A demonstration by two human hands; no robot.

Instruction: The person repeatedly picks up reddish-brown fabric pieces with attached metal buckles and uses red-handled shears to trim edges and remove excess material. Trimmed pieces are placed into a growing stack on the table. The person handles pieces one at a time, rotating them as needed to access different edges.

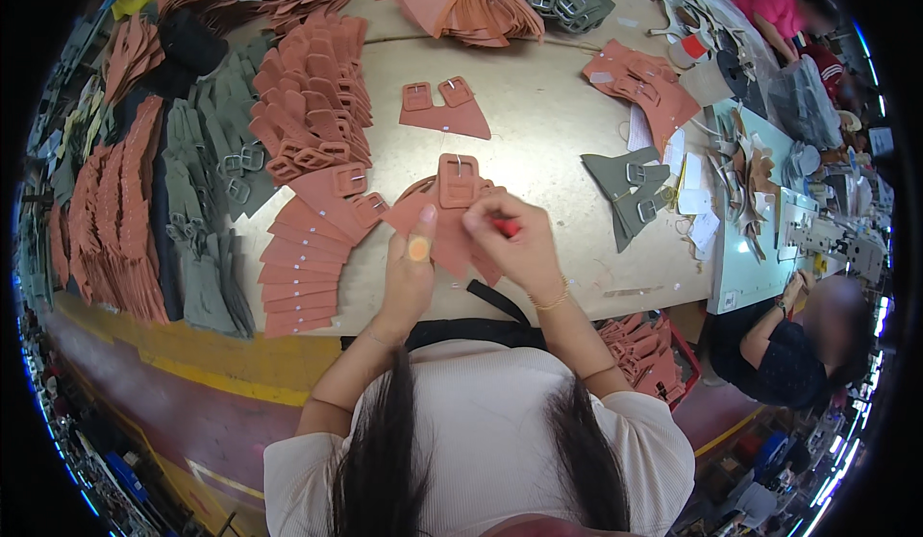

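Observation:
In front of me is a terracotta leather piece with a covered square buckle (460, 181). My left hand (411, 263) grips its left side, thumb on top and a yellowish wrap around the thumb. My right hand (519, 249) is closed around a small red tool (507, 226) at the right edge of the piece; its working end is hidden. To the left lies a fanned row of terracotta leather pieces (303, 268), two buckles at its upper end. Beyond my hands rests another terracotta piece with two buckles (445, 119).
Stacks of terracotta straps (312, 85) and green straps (207, 143) fill the table's left side. A green buckled pair (630, 191), paper slips (694, 186) and thread spools (707, 83) lie right. A seated person (798, 345) works at a sewing machine; a red crate (685, 359) stands below.

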